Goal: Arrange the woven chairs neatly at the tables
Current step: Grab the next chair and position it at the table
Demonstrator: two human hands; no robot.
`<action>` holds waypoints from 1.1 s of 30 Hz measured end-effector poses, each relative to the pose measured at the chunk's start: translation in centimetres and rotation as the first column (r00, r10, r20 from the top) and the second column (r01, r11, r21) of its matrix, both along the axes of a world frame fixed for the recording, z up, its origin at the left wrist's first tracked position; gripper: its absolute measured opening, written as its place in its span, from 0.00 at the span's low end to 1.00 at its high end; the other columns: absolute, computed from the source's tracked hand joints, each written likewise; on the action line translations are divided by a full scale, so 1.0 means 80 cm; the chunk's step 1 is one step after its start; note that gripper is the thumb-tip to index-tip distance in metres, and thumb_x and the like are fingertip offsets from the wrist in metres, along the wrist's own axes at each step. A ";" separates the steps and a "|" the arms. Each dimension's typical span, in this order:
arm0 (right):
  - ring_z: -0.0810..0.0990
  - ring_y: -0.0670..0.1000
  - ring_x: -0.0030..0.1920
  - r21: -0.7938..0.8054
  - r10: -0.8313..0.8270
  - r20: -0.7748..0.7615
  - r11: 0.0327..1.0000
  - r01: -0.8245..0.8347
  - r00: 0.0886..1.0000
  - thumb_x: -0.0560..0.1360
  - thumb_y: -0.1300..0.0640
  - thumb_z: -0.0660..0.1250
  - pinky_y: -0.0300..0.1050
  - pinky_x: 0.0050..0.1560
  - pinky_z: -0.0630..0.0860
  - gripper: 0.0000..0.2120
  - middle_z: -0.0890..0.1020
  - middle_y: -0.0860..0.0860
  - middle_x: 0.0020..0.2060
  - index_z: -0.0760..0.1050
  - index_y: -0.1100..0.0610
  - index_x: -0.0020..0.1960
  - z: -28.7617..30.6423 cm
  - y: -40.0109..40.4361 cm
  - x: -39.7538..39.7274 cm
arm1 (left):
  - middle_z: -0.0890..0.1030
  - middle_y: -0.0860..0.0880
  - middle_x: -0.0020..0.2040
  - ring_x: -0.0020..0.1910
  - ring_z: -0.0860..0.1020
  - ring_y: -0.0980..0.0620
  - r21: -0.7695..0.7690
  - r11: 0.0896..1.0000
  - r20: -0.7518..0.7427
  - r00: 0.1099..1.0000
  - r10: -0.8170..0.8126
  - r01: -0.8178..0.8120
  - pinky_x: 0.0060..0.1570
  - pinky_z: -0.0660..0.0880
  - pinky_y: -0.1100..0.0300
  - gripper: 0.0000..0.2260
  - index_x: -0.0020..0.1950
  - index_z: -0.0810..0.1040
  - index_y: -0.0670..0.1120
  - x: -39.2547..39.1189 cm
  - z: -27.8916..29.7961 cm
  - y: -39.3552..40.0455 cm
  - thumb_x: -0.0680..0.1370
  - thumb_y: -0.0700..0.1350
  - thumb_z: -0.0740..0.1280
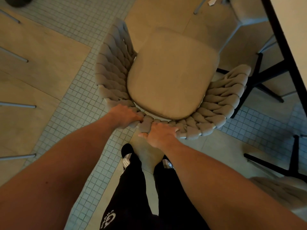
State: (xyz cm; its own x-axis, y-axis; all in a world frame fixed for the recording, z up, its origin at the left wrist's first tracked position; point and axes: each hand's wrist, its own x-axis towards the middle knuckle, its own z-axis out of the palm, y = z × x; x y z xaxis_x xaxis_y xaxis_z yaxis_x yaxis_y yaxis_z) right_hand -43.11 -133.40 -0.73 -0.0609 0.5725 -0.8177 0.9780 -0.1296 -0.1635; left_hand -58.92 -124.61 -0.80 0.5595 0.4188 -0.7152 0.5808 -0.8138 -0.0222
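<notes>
A grey woven chair (221, 103) with a beige seat cushion (171, 75) stands right in front of me, seen from above. Its curved braided backrest faces me. My left hand (124, 116) grips the top of the backrest left of its middle. My right hand (160, 132) grips the same rim just beside it, thumb under the weave. The chair's front points toward a table (297, 30) with a dark edge at the upper right. The chair's legs are hidden under the seat.
Black table legs (259, 75) cross just right of the chair. Another woven chair (249, 12) sits tucked at the table, top right, and part of a third (285, 191) shows at lower right. Grey metal legs (18, 105) poke in from the left. My feet stand behind the chair.
</notes>
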 end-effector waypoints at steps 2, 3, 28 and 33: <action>0.69 0.64 0.73 0.008 -0.003 -0.033 1.000 0.003 0.999 0.79 0.27 0.54 0.75 0.70 0.59 0.42 0.70 0.59 0.74 0.62 0.58 0.78 -0.002 0.003 0.002 | 0.71 0.55 0.71 0.67 0.73 0.48 0.067 0.998 -0.005 1.000 -0.010 0.011 0.59 0.72 0.45 0.23 0.71 0.64 0.64 -0.003 -0.003 0.000 0.78 0.48 0.66; 0.70 0.63 0.72 0.021 0.008 -0.054 1.000 -0.007 0.998 0.79 0.27 0.55 0.72 0.69 0.63 0.41 0.71 0.58 0.73 0.62 0.57 0.78 -0.003 0.002 0.008 | 0.71 0.56 0.71 0.67 0.73 0.48 0.088 0.996 -0.029 1.000 -0.005 0.008 0.61 0.70 0.44 0.23 0.70 0.64 0.64 0.000 -0.004 -0.002 0.78 0.49 0.66; 0.78 0.55 0.58 -0.016 0.508 0.230 0.855 -0.519 0.830 0.70 0.20 0.59 0.58 0.63 0.71 0.37 0.80 0.48 0.57 0.69 0.47 0.66 0.002 0.007 0.215 | 0.81 0.49 0.47 0.46 0.80 0.45 -0.085 0.958 0.328 0.901 0.286 -0.273 0.42 0.73 0.53 0.12 0.60 0.76 0.51 0.168 -0.025 -0.112 0.77 0.42 0.65; 0.78 0.56 0.59 0.005 0.434 0.200 0.896 -0.444 0.878 0.72 0.22 0.61 0.56 0.61 0.70 0.36 0.80 0.50 0.59 0.70 0.48 0.67 0.002 -0.014 0.189 | 0.80 0.47 0.53 0.52 0.79 0.43 -0.093 0.986 0.241 0.957 0.160 -0.142 0.46 0.71 0.51 0.11 0.62 0.76 0.51 0.146 -0.021 -0.107 0.81 0.44 0.61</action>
